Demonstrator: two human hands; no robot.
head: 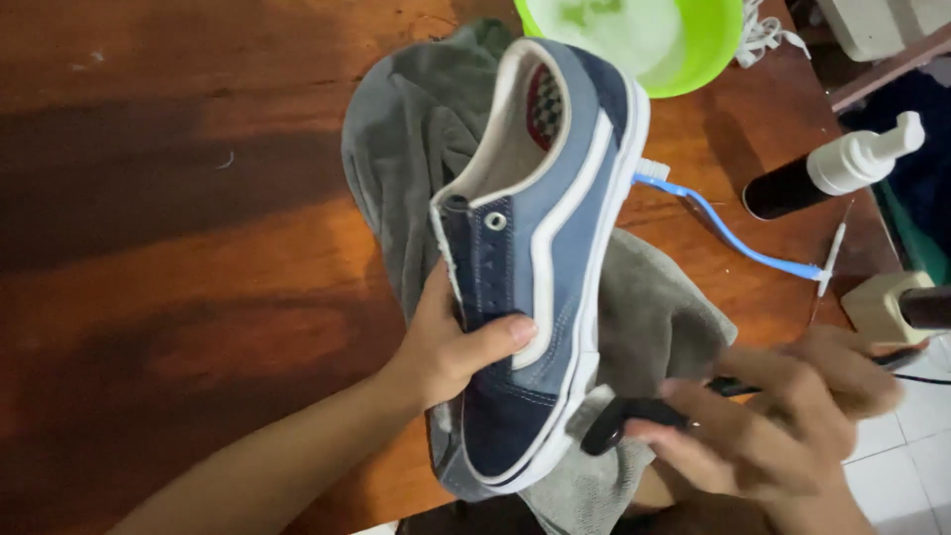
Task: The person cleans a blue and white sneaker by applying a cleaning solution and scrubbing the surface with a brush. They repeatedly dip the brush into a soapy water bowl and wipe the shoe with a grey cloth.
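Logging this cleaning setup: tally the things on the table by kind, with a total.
Blue and white sneaker: 1
Grey towel: 1
Green bowl: 1
Blue toothbrush: 1
Dark pump bottle: 1
Black brush: 1
Total: 6
The left hand holds the sneaker; the right hand holds the black brush.

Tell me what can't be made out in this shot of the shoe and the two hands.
Head view only:
- Black tool in the right hand: motion blur, fingers cover its rear.
- Blue shoe, held by the left hand: far side hidden.
- Toothbrush head: behind the sole.
- Green bowl: cut off by the top edge.
- Grey towel: middle covered by the shoe.
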